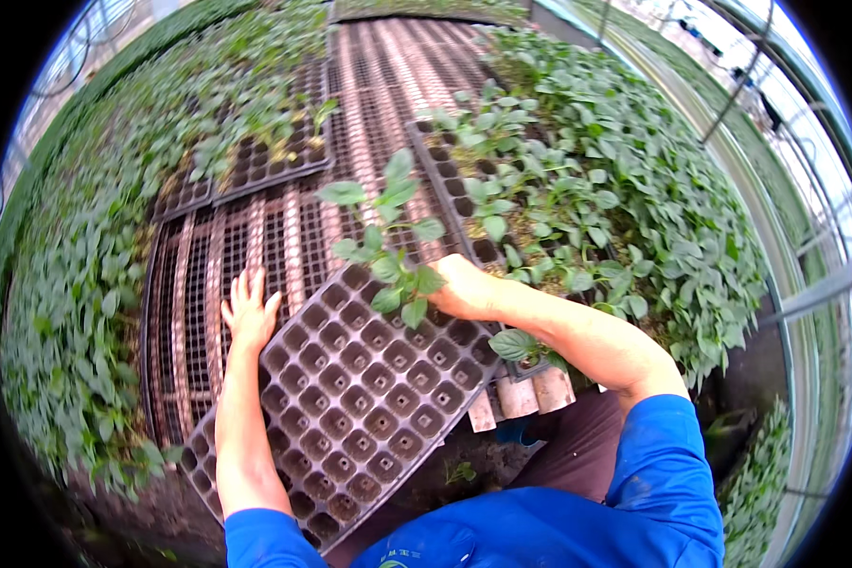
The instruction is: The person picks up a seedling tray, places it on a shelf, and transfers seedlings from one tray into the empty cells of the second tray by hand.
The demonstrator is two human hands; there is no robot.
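A black plastic cell tray [358,387] lies slanted before me, its visible cells without plants. My right hand [461,287] is closed around the lower part of several leafy seedlings [390,220], just above the tray's far right corner. The fingertips are partly hidden by leaves. My left hand [252,309], fingers spread, reaches over the wire mesh bench at the tray's left and holds nothing; whether it touches the mesh I cannot tell. Another seedling [515,346] stands beneath my right forearm, beside the tray's right edge.
Partly planted trays [273,170] stand at the far left, and another partly planted tray [444,170] lies at the right. Dense seedlings [632,163] fill the right side, with more [64,341] along the left. The mesh bench [213,263] shows between them. Pale bench slats [518,395] end near my legs.
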